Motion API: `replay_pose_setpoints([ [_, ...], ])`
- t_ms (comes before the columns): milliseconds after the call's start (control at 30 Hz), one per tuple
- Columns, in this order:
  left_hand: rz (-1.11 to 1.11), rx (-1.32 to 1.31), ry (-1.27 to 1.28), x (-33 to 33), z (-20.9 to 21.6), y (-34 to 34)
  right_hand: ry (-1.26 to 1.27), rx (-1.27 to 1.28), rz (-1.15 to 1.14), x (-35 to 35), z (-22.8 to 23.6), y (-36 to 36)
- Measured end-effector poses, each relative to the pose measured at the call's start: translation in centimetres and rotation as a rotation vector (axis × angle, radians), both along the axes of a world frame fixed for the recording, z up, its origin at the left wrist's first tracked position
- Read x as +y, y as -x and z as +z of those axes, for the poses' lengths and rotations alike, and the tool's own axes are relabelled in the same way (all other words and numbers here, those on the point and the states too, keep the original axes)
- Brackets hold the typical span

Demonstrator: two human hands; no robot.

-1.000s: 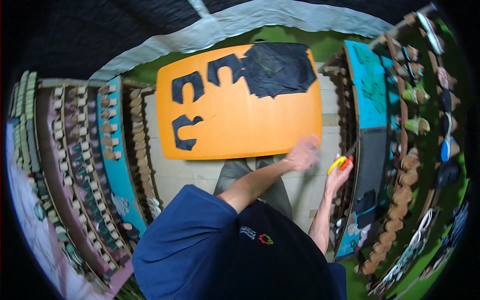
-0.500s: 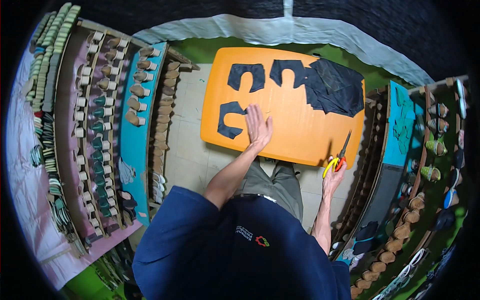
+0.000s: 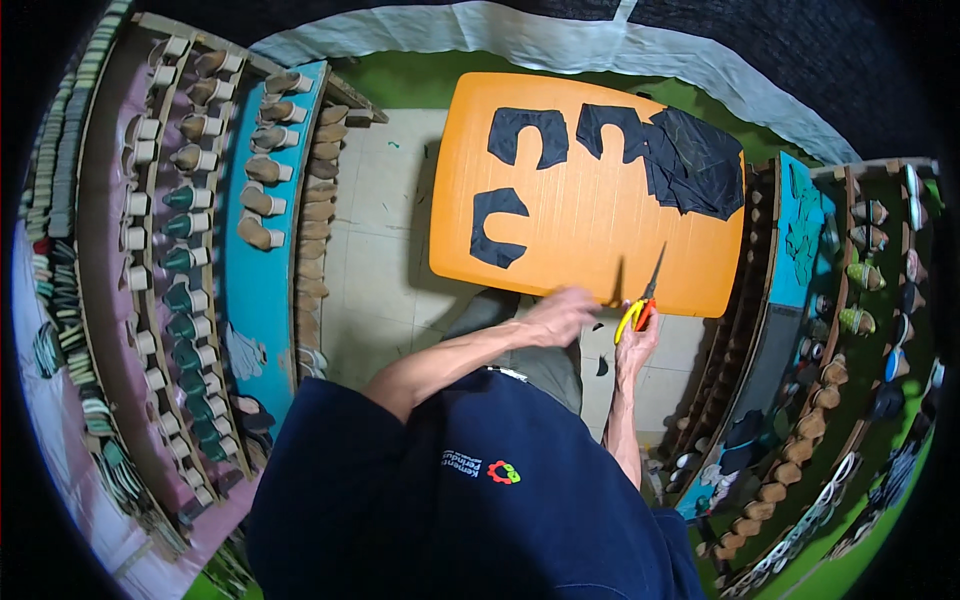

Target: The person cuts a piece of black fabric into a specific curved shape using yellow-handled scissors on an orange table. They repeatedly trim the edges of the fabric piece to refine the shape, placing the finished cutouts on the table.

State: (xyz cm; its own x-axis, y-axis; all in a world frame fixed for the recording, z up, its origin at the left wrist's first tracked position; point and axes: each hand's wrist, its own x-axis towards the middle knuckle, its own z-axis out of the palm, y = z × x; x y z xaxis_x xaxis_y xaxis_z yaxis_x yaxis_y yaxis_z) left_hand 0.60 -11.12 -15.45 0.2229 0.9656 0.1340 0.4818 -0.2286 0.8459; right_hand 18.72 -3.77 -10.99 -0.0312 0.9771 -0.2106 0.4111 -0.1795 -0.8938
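In my right hand (image 3: 637, 341) I grip a pair of scissors (image 3: 634, 316) with yellow and orange handles, its dark blades pointing away from me over the right part of the orange table (image 3: 580, 230). Smeared by motion, my left hand (image 3: 566, 316) is at the table's near edge, left of the scissors; its fingers are unclear. Three dark U-shaped pieces lie flat: one piece (image 3: 483, 236) at the left front, another (image 3: 505, 130) behind it, a third (image 3: 596, 120) farther right. That third piece adjoins a heap of black sheet material (image 3: 705, 165) at the back right.
A shelf rack (image 3: 265, 330) with rows of shoe forms stands on the left. On the right are another rack (image 3: 790, 255) and more footwear (image 3: 825, 397). Small dark scraps (image 3: 602, 367) lie on the tiled floor (image 3: 375, 230). A pale curtain edge (image 3: 420, 30) hangs behind the table.
My left hand has left the left front U-shaped piece and moved right and toward me, nearer the scissors. The whole view has shifted; the scissors stay in my right hand.
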Motion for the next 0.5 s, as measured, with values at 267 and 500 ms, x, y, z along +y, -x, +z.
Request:
replay_pose_setpoints([
  [267, 0.463, 0.381, 0.029, -4.3, 0.0, 14.8, 0.154, 0.045, -0.033, -5.8, -2.5, 4.1],
  [500, 0.476, 0.382, 0.345, -2.5, -0.3, 15.2, 0.117, 0.109, 0.082, -6.2, -1.7, 5.6],
])
